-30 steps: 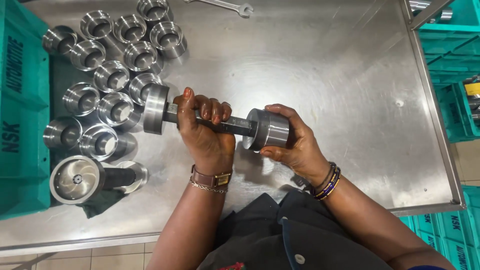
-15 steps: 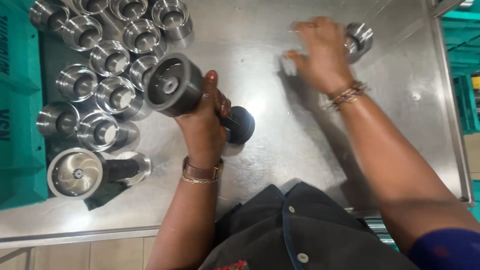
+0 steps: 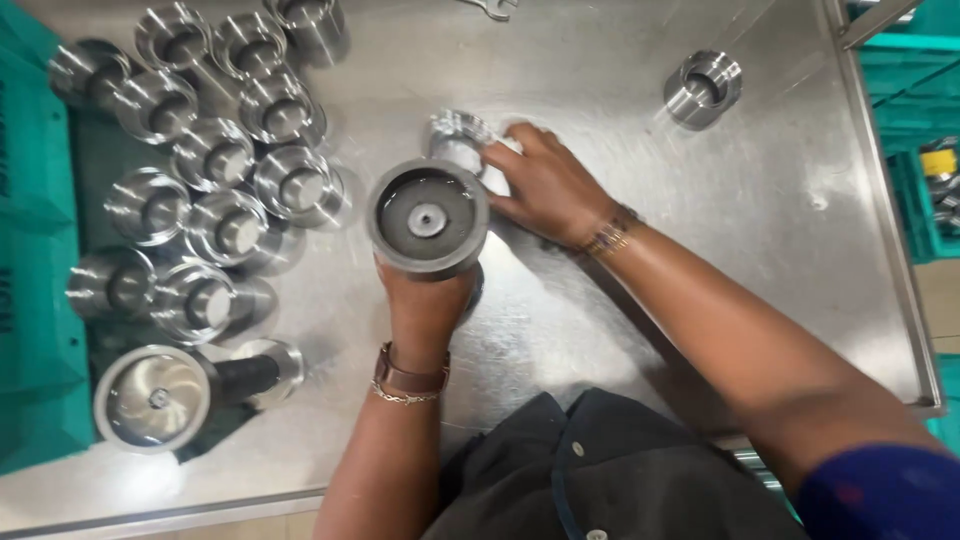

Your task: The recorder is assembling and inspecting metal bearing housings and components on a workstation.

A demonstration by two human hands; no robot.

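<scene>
My left hand (image 3: 425, 305) grips a steel shaft and holds it upright, so its round flanged end (image 3: 428, 218) faces the camera. The shaft's lower part is hidden behind that flange and my hand. My right hand (image 3: 548, 185) reaches across just behind the flange, its fingertips closed on a small shiny ring-shaped metal part (image 3: 458, 135) that rests on the steel table (image 3: 620, 400). A short steel sleeve (image 3: 703, 88) stands alone at the far right of the table.
Several steel sleeves (image 3: 215, 165) are clustered on the left half of the table. A second flanged shaft (image 3: 150, 395) lies at the near left. A wrench (image 3: 490, 8) lies at the far edge. Green crates (image 3: 30, 330) flank the table on both sides.
My left hand tipped the shaft from level to upright. My right hand left the sleeve standing at the far right, then came back left to the small ring part.
</scene>
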